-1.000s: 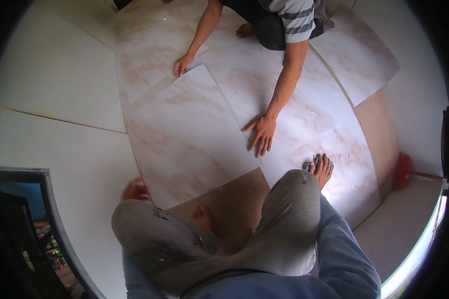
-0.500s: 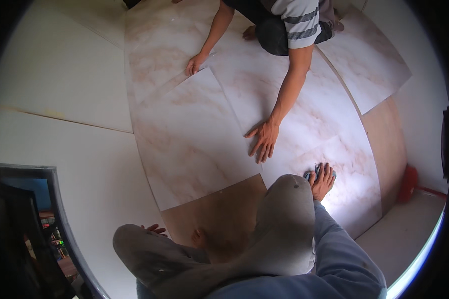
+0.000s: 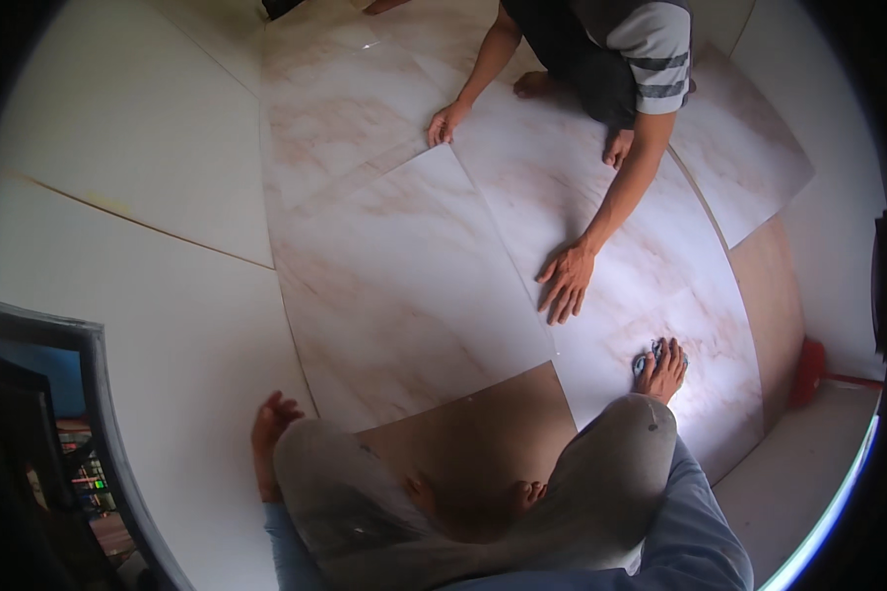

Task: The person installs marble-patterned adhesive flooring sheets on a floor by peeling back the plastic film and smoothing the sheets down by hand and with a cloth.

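Observation:
My right hand [image 3: 664, 374] presses a crumpled grey-blue cloth [image 3: 642, 362] against the pink-veined, marble-look floor sheet [image 3: 650, 266]. To the left of my left knee is my left hand [image 3: 275, 422], its fingers loosely bent and apart, with nothing visible in them. Between my knees and the other person lies a marble-look tile sheet [image 3: 404, 266]. The co-worker's one hand [image 3: 568, 284] rests flat by the sheet's right edge. Their other hand [image 3: 447, 122] touches its far corner.
Bare brown floor [image 3: 483, 414] shows in front of my crossed legs. A loose marble-look sheet [image 3: 749, 138] lies at the far right. Pale walls [image 3: 168, 325] flank the floor. A red object [image 3: 808, 372] stands at the right, and a dark-framed opening [image 3: 94, 394] is at the left.
My left hand has come up from behind my knee to its outer left side. My right hand stays on the cloth. The whole view has shifted, moving the scene rightward in the picture.

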Tool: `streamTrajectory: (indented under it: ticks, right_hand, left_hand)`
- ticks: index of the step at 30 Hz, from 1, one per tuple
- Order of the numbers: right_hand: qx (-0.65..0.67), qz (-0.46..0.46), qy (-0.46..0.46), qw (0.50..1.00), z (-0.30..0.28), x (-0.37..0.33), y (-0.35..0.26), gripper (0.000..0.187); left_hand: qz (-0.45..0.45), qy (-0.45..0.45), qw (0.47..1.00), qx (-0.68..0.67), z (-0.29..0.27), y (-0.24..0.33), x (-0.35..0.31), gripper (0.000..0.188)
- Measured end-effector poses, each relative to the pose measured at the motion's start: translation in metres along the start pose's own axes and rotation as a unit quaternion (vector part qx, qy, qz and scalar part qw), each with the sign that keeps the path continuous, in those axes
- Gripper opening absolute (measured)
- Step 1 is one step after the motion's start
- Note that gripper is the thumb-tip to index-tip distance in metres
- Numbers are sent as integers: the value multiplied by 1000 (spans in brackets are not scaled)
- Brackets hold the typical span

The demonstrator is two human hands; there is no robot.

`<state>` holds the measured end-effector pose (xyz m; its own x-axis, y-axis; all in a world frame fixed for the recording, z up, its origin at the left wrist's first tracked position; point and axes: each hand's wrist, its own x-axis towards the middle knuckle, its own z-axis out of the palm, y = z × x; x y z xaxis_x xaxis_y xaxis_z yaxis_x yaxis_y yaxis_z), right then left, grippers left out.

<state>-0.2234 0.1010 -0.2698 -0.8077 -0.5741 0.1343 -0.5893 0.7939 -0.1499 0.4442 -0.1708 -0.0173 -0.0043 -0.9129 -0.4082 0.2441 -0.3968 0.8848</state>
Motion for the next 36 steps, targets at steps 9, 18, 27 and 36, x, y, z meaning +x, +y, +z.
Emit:
streamTrajectory:
  ticks: [9, 18, 27, 36]
  right_hand:
    - [46, -207, -105, 972, 1, 20, 124, 53]
    - [79, -239, -112, 961, -32, -84, -120, 51]
    - [101, -203, -206, 952, -93, -37, -125, 23]
    - [207, -165, -236, 935, -329, -28, -244, 23]
  left_hand:
    - [148, -378, 882, 241, 195, 115, -35, 33]
    - [173, -561, 654, 476, 150, 19, -17, 32]
    - [149, -598, 646, 449, 159, 26, 1, 35]
    - [132, -580, 639, 488, 168, -13, 37, 34]
